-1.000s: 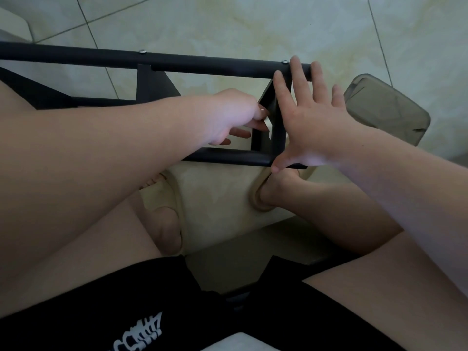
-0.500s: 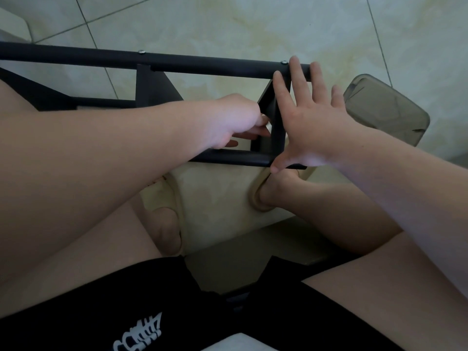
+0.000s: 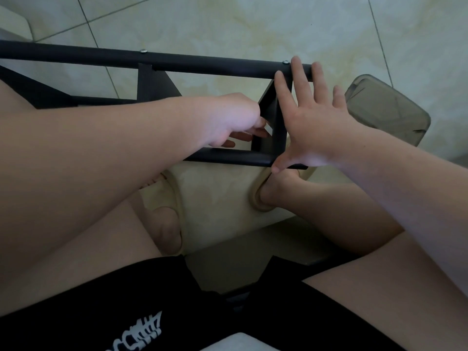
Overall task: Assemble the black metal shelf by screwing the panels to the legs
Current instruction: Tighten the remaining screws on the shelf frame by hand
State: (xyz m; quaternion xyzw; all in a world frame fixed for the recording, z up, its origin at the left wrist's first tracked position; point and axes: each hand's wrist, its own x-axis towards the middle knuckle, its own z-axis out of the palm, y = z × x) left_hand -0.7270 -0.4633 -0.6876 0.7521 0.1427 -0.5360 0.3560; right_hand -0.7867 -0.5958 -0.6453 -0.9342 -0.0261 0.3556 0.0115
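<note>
- Floor point(image 3: 253, 26) of pale marbled tile lies under the black metal shelf point(image 3: 76, 55), which rests on its side across the person's feet.
- Far leg point(image 3: 215, 65) and near leg point(image 3: 233, 157) of the shelf run side by side, joined by an end panel point(image 3: 277, 133) and a second panel point(image 3: 149, 82) further left.
- Grey translucent plastic container point(image 3: 387, 110) sits on the tile just past the shelf's right end.
- Right hand point(image 3: 311, 127) lies flat against the end panel with its fingers spread wide and gripping nothing: fingertips over the far leg, thumb on the near leg.
- Left hand point(image 3: 228, 117) reaches inside the shelf, fingers curled toward the end panel (whether it pinches anything cannot be told).
- Beige slipper point(image 3: 255, 198) shows below the near leg.
- Two silver screws point(image 3: 285, 62) sit in the far leg, one above each panel.
</note>
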